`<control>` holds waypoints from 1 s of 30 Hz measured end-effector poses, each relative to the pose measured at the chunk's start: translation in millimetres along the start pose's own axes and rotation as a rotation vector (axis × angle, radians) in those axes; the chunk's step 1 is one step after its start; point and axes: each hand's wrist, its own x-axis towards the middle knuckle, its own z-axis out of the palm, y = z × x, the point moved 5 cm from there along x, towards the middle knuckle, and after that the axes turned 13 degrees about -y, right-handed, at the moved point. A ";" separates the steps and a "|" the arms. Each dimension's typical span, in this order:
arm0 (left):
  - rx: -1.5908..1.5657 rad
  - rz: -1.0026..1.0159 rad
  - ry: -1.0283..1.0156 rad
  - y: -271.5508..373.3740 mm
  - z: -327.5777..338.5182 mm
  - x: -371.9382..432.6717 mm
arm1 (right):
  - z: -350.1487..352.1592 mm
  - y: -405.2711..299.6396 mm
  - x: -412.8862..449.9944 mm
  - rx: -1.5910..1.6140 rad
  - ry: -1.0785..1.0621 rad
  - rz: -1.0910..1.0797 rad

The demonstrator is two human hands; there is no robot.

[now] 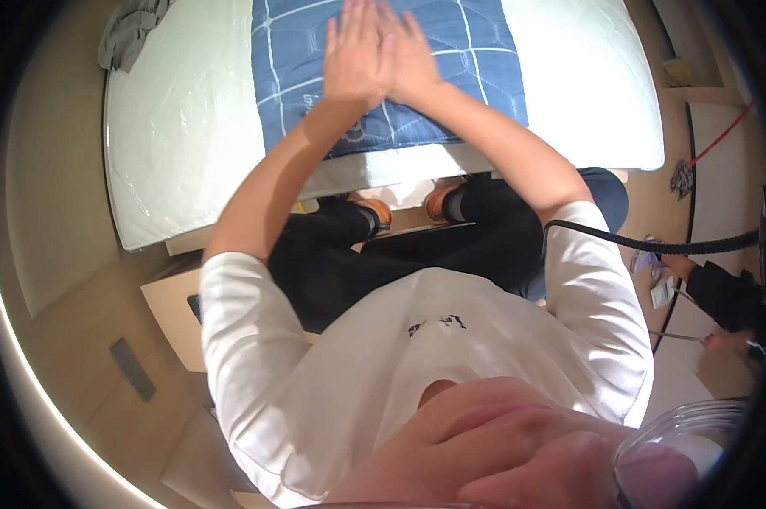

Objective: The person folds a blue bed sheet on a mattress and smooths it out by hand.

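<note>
Both my hands lie flat on a folded blue quilted cloth [491, 83] with white grid lines and a small printed figure near its front edge. My left hand [357, 70] has its fingers stretched forward and holds nothing. Beside it, my right hand [418, 67] presses on the same cloth, partly overlapped by the left, its fingers spread and holding nothing. The cloth rests on a white mattress [185, 140] with a shiny, plastic-like cover. The far end of the cloth runs out of view at the top.
A grey crumpled cloth [131, 32] lies at the mattress's far left corner. My legs [338, 254] are bent below its front edge, near a wooden cabinet [176, 312]. At right are a mop [682, 178], a black cable [656, 243] and another person's hand [720, 340] at a thin rod.
</note>
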 end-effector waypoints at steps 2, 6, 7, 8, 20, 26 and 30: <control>0.070 -0.058 -0.001 10.8 4.0 32.0 | 17.5 10.5 24.0 0.000 0.046 0.033; 0.147 -0.105 0.084 -8.4 -9.6 75.7 | 40.2 43.9 68.5 -0.025 0.168 0.127; 0.268 -0.007 0.238 -22.0 -10.9 75.2 | 44.2 48.7 73.1 -0.032 0.190 0.150; 0.328 -0.112 0.085 -61.9 -4.5 58.7 | 37.8 56.8 73.1 0.116 0.083 0.177; 0.058 -1.047 -0.280 -333.7 -95.5 -109.3 | 73.9 364.3 -142.5 0.360 -0.178 0.896; -0.445 -0.951 -0.311 -270.2 -77.3 -126.9 | 78.1 299.2 -167.1 0.869 -0.266 1.048; -0.800 -0.957 -0.284 -172.7 -51.3 -113.5 | 65.9 230.6 -190.5 1.145 -0.464 1.030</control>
